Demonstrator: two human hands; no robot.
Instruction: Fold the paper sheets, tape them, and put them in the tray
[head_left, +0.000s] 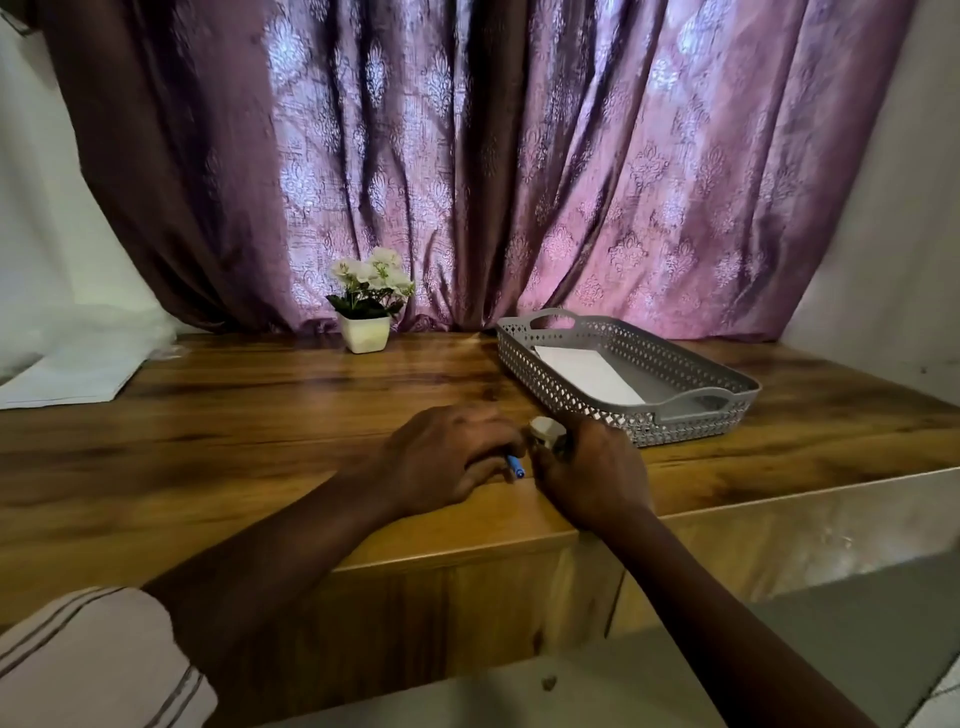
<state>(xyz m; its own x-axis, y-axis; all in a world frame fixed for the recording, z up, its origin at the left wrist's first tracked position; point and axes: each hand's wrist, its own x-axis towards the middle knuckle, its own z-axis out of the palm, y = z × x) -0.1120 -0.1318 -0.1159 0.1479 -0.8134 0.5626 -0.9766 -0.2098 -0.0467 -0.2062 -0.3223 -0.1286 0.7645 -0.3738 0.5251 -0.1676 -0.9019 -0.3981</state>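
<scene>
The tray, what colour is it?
Grey, with a lattice of little holes in its walls. The tray shows in the head view.

Both bare forearms reach up from the bottom of the frame and converge just below its centre. The left hand (447, 457) lies palm down, knuckles up, fingers curled loosely inward with their tips pointing right. The right hand (589, 470) sits just beside it, back facing the camera, fingers bent and closed at its upper left. The two hands nearly touch. A striped sleeve shows at lower left.
</scene>
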